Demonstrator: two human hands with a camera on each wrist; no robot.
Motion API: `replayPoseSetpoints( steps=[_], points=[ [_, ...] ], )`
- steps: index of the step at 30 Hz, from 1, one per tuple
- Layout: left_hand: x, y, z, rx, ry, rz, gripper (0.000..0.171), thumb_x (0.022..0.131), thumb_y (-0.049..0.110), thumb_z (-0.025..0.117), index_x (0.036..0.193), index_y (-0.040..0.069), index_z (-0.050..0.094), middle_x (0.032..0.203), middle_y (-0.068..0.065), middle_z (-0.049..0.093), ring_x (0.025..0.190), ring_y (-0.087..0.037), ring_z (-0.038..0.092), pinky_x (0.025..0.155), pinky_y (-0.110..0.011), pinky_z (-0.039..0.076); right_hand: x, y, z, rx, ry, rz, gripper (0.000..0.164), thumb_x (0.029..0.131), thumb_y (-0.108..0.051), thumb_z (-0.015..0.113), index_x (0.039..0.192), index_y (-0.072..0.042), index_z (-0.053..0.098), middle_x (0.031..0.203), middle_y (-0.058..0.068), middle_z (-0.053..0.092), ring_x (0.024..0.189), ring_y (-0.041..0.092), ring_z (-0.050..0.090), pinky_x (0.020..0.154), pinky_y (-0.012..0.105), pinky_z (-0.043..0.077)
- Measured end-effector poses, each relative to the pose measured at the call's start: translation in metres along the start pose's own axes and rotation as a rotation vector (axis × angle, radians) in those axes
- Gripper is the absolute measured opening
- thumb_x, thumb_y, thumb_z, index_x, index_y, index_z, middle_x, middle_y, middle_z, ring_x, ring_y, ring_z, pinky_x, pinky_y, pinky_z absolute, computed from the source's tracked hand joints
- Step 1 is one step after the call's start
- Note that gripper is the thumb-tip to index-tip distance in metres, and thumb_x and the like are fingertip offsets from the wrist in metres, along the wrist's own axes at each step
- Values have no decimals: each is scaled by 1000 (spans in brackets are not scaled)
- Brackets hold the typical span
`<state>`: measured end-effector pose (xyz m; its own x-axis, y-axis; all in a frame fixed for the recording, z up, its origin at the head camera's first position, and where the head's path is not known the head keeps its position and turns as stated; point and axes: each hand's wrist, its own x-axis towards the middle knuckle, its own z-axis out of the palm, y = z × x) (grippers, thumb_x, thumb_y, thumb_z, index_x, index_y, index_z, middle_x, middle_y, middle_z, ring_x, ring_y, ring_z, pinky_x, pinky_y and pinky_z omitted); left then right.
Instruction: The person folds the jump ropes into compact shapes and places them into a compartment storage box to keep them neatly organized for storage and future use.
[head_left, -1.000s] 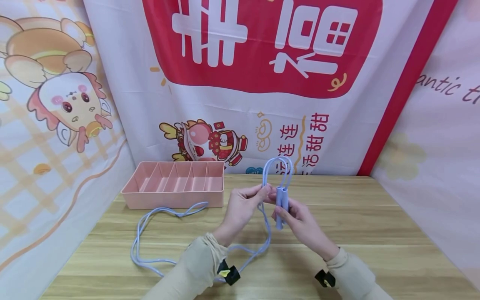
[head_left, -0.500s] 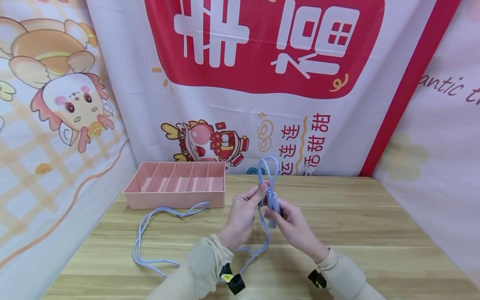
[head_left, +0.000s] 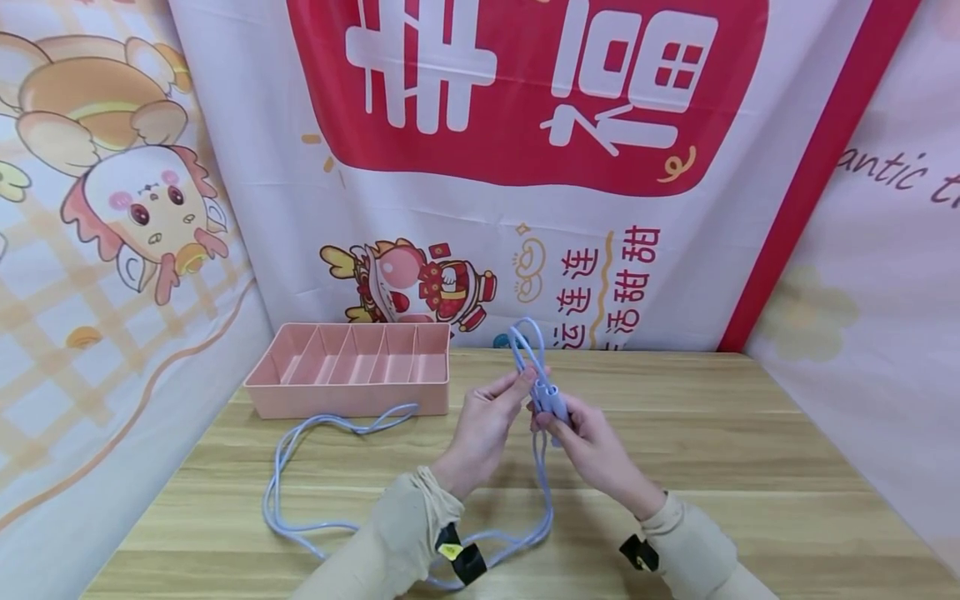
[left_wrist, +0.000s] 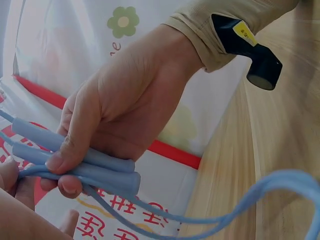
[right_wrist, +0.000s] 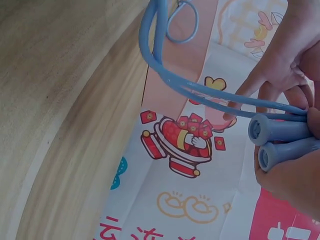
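Left hand: from my head view I see the left hand (head_left: 483, 421) pinching the doubled cord (head_left: 276, 475) between thumb and fingers, right beside the grips.
Right hand: the right hand (head_left: 596, 446) grasps both handles (head_left: 551, 402) together, thumb laid across them; my left wrist view shows them side by side.
Pale blue rope: its handles are held up over the table, one loop of cord arching above the hands; below, cord drops between the hands and runs leftward in loose curves along the wood.
Sleeves: beige, each with a black strap-on piece at the wrist.
Pink organizer: the tray (head_left: 348, 402), with five compartments, sits at the back left; a bend of cord lies by its front wall, contact unclear to me.
Table: wood-grain tabletop (head_left: 720, 467).
Backdrop: a printed cloth (head_left: 525, 158) with a red panel and white characters.
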<state>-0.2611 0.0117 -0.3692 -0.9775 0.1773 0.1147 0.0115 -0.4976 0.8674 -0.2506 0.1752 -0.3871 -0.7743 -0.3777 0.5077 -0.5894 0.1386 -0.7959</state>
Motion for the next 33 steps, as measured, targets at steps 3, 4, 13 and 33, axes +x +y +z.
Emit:
replayPoseSetpoints(
  steps=[3, 4, 13, 33],
  points=[
    [1, -1, -1, 41, 15, 14, 28, 90, 28, 74, 114, 13, 74, 115, -5, 70, 123, -14, 54, 111, -44, 27, 1, 1, -1, 2, -7, -8, 15, 100, 4, 52, 110, 8, 62, 90, 17, 66, 84, 25, 64, 75, 33, 54],
    [2, -1, -2, 66, 21, 21, 28, 90, 28, 75, 113, 14, 75, 114, -4, 70, 121, -14, 55, 110, -43, 28, 1, 1, -1, -2, -5, -10, 14, 100, 4, 51, 109, 7, 62, 90, 18, 65, 84, 27, 64, 75, 34, 55],
    [5, -3, -8, 261, -9, 64, 38, 91, 39, 71, 118, 13, 72, 119, -1, 68, 120, -16, 56, 109, -49, 28, 2, 1, -3, -38, 32, 9, 13, 101, 1, 51, 109, 3, 60, 91, 9, 65, 86, 30, 63, 77, 43, 55],
    [0, -41, -5, 923, -386, 77, 55, 94, 28, 69, 143, 14, 49, 109, 7, 67, 102, -9, 61, 94, -39, 47, 5, -15, -36, 137, 226, 118, 27, 104, -20, 52, 114, 4, 57, 101, 26, 62, 95, 31, 62, 89, 38, 52]
  ],
)
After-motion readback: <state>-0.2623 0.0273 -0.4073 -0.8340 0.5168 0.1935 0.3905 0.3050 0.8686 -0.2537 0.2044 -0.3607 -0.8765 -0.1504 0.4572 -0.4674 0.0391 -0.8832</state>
